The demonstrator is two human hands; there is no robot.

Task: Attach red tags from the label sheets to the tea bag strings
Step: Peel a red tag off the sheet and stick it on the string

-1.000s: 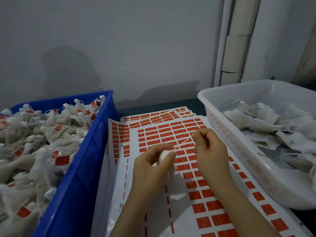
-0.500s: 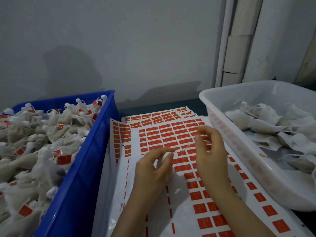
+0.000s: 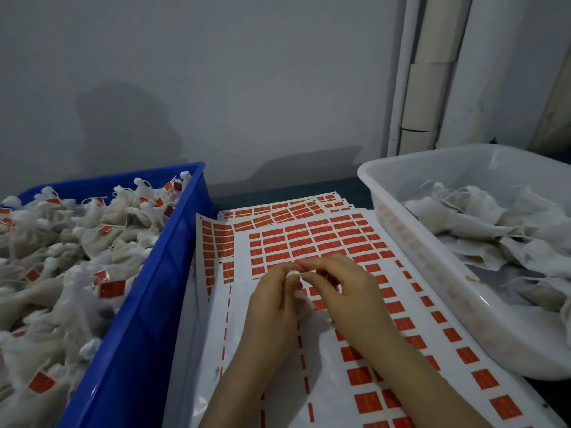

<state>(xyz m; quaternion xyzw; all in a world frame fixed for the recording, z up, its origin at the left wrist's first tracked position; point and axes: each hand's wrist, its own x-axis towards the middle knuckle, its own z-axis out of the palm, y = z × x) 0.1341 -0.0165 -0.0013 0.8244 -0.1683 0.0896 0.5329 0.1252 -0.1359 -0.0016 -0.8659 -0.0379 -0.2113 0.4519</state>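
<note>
My left hand (image 3: 275, 301) grips a small white tea bag (image 3: 293, 274), most of it hidden inside the fingers. My right hand (image 3: 343, 288) has come against it, thumb and forefinger pinching at the bag's top where the string is; the string itself is too thin to make out. Both hands hover over a stack of white label sheets (image 3: 312, 239) printed with rows of red tags. Many tags in the near rows are gone, leaving bare white backing.
A blue crate (image 3: 154, 273) at the left is heaped with tea bags carrying red tags. A white plastic tub (image 3: 432, 273) at the right holds tea bags without tags. A grey wall and white pipes stand behind.
My right hand had pulled the string out to the right, then let go and opened. It has now moved left and closed in on the tea bag in my left hand.
</note>
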